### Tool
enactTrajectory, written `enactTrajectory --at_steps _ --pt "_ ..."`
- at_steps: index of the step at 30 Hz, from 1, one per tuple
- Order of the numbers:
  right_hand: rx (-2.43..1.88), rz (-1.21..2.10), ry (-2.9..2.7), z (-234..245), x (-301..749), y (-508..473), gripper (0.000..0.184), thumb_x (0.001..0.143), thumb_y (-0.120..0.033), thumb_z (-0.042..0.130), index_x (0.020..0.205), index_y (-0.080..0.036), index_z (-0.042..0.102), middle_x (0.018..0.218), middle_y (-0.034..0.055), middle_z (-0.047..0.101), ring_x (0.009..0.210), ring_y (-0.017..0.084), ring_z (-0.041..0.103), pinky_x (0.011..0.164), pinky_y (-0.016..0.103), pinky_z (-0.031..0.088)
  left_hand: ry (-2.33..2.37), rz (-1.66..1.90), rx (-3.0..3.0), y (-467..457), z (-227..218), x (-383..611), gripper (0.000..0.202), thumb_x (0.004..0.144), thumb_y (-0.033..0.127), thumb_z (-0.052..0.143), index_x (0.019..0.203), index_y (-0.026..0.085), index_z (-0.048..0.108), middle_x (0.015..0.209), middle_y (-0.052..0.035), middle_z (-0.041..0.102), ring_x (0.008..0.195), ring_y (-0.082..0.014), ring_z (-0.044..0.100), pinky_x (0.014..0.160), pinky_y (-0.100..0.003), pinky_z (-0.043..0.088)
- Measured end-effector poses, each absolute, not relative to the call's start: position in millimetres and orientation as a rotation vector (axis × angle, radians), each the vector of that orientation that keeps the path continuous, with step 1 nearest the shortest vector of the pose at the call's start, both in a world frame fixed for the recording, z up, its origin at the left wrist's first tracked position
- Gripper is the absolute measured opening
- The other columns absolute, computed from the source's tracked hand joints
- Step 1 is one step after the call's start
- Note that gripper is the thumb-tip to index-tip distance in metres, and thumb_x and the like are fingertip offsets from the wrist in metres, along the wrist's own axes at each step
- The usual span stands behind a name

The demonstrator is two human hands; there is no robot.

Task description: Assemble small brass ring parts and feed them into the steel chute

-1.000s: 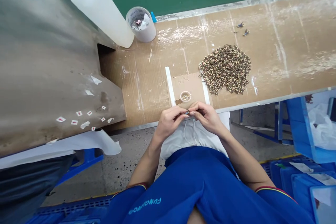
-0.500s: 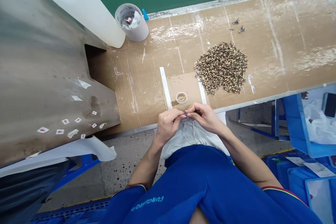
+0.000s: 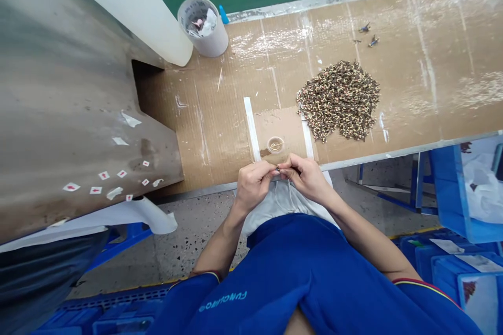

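My left hand [image 3: 253, 183] and my right hand [image 3: 307, 176] meet at the near edge of the cardboard-covered bench [image 3: 412, 89], fingertips pinched together on a tiny dark part [image 3: 278, 168]. Both hands are closed in a pinch. Just beyond them a small round clear cap [image 3: 275, 144] with a thin wire piece in it sits between two white tape strips. A heap of small brown and cream parts [image 3: 340, 99] lies further right on the bench.
A big white plastic bottle [image 3: 133, 5] and a clear cup with scraps [image 3: 203, 26] stand at the back left. A grey machine cover [image 3: 58, 115] with small red-and-white stickers fills the left. Two loose parts [image 3: 369, 34] lie at the back. Blue crates [image 3: 463, 267] are on the right.
My hands stay pinched on the small part at the bench edge, with only slight finger shifts. The view has swung a little.
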State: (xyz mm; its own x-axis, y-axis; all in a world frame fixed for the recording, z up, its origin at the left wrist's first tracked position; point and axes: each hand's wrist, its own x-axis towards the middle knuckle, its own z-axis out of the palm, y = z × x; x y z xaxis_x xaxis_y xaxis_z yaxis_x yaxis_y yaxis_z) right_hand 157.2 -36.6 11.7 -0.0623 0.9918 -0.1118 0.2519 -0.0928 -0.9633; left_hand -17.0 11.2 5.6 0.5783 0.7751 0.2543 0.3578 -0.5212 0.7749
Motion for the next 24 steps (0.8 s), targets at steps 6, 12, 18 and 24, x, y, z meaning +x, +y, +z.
enactTrajectory --at_steps 6,12,18,24 --pt "-1.368 1.353 -1.242 7.2 160.4 -34.1 0.021 0.093 -0.039 0.057 0.081 -0.022 0.056 0.069 0.0008 0.069 0.061 0.014 0.064 0.058 0.025 0.049 0.94 0.769 2.085 11.1 3.6 -10.2 0.028 0.099 0.024 0.053 0.076 0.016 0.067 0.067 -0.0022 0.067 0.061 -0.0126 0.062 0.058 -0.022 0.046" --pt "-1.269 1.53 -0.998 9.9 165.7 -31.6 0.041 0.082 -0.058 0.07 0.085 -0.02 0.057 0.07 0.0011 0.069 0.061 0.013 0.065 0.058 0.026 0.054 1.154 0.9 1.915 -7.2 29.2 -12.9 0.02 0.094 0.031 0.064 0.105 0.016 0.07 0.083 -0.0041 0.074 0.06 -0.0117 0.063 0.057 -0.022 0.05" --pt "-1.416 1.191 -1.119 45.8 211.7 -43.7 0.032 0.086 -0.052 0.068 0.085 -0.021 0.062 0.074 0.0027 0.07 0.064 0.015 0.065 0.061 0.029 0.054 1.879 1.642 1.826 -21.4 79.0 -101.4 0.016 0.09 0.023 0.062 0.077 0.019 0.069 0.059 0.0028 0.062 0.05 -0.0117 0.053 0.058 -0.028 0.048" --pt "-1.753 0.41 -1.048 46.2 315.5 38.3 0.014 0.081 -0.033 0.067 0.08 -0.019 0.064 0.074 0.0038 0.069 0.067 0.017 0.062 0.068 0.031 0.051 2.215 1.733 1.542 54.6 94.5 -186.2 0.01 0.082 0.021 0.055 0.073 0.021 0.05 0.082 -0.0029 0.066 0.102 -0.0298 0.062 0.102 -0.058 0.046"
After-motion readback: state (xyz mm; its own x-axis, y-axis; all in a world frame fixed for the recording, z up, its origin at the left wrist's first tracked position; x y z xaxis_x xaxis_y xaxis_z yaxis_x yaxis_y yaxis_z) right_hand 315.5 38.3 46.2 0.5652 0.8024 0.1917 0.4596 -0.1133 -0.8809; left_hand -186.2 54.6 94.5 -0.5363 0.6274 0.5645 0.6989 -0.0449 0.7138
